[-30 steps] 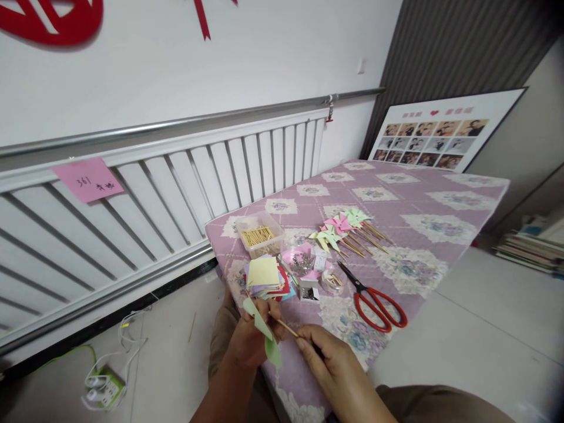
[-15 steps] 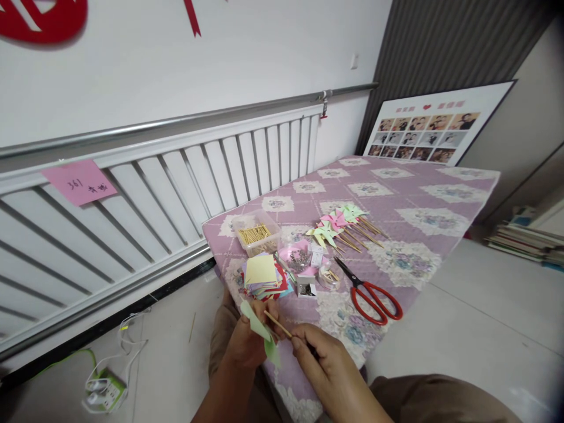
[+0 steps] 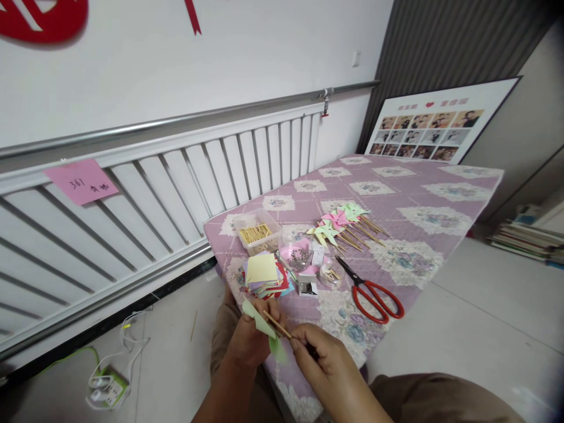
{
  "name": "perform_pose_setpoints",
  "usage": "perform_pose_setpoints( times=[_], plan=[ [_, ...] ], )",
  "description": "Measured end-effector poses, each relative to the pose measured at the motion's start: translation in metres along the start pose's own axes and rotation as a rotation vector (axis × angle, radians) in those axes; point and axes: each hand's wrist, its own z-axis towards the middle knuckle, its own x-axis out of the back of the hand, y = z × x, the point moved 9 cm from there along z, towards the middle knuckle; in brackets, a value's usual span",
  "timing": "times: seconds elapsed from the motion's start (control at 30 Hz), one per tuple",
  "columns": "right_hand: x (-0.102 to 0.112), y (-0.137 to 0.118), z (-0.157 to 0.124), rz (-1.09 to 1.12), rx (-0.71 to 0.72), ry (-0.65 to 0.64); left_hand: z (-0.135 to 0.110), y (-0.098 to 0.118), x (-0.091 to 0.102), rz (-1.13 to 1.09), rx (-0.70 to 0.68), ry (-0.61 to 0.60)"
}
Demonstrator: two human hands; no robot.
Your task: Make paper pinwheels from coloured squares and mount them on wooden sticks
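nearby lie scissors (image 3: 358,282), paper squares (image 3: 262,268) and perhaps pins (image 3: 300,258); the hands (image 3: 321,357) pinch green paper (image 3: 259,319) and a stick (image 3: 277,325).

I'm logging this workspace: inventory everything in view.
Held paper: 1, green, lower centre
Held stick: 1, tan, lower centre
Pinwheels: several, green, pink, yellow, table
Scissors: 1, red-handled, on table
Paper stack: 1, multicoloured, on table
Stick tub: 1, clear, table corner
Dish: 1, pinkish, on table
Boxes: 2, white, beside dish
Pot: 1, clear, beside scissors
Tablecloth: 1, purple, table
Radiator: 1, white, along wall
Note: 1, pink, on radiator
Photo board: 1, white, beyond table
Books: several, mixed, far right
Power strip: 1, green, floor
Wall decorations: 2, red, top left
Trousers: 1, brown, bottom
Left hand: 1, bare, on held paper
Right hand: 1, bare, on held stick
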Motion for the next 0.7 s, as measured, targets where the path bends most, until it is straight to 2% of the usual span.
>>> perform_pose_setpoints(
  times=[0.7],
  plan=[
    [0.0020,-0.0064,0.0018,0.049,0.010,0.008,0.0000,0.0020,0.0028,0.025,-0.005,0.011]
  ],
)
